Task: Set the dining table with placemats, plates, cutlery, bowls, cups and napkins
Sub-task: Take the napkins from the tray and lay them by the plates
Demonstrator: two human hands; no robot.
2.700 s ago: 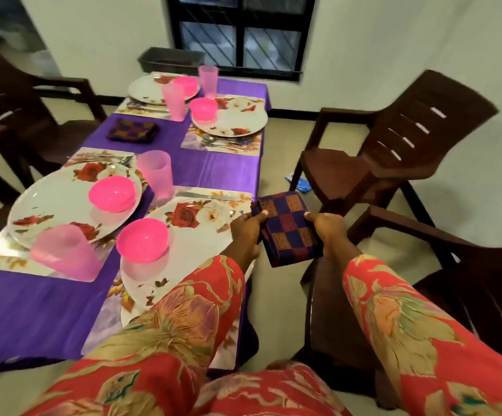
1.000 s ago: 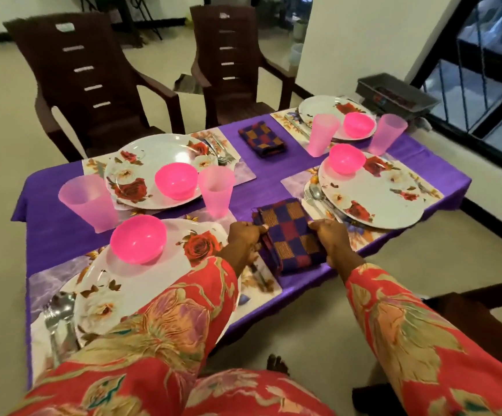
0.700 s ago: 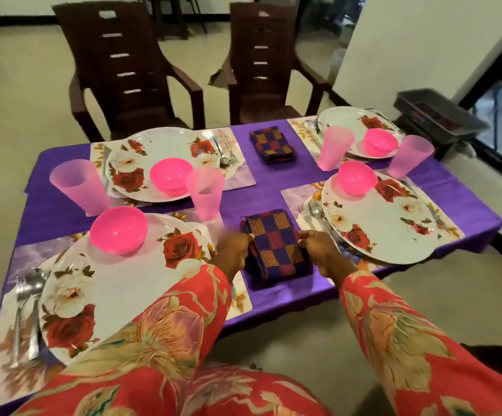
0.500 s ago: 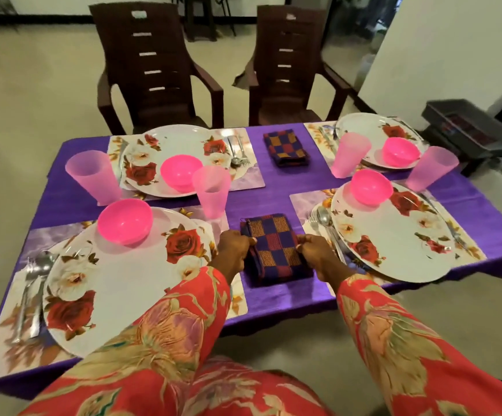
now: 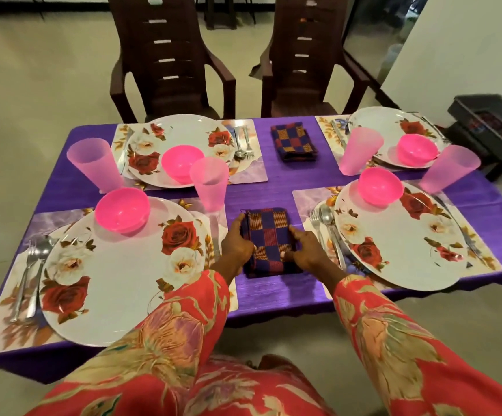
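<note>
Purple-clothed desk (image 5: pixel 276 295), frame centre: folded napkin (image 5: pixel 269 240) looks soft, light, floppy; left hand (image 5: pixel 237 246) curls round its edge, right hand (image 5: pixel 305 250) presses flat-fingered, so grab both sides.

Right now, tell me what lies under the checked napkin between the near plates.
The folded checked cloth napkin lies on the purple tablecloth; both hands touch its sides. Anything beneath it is hidden.

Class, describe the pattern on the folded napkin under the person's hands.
The near napkin has a checked pattern of dark blue, red and orange-striped squares, seen in the head view.
</note>
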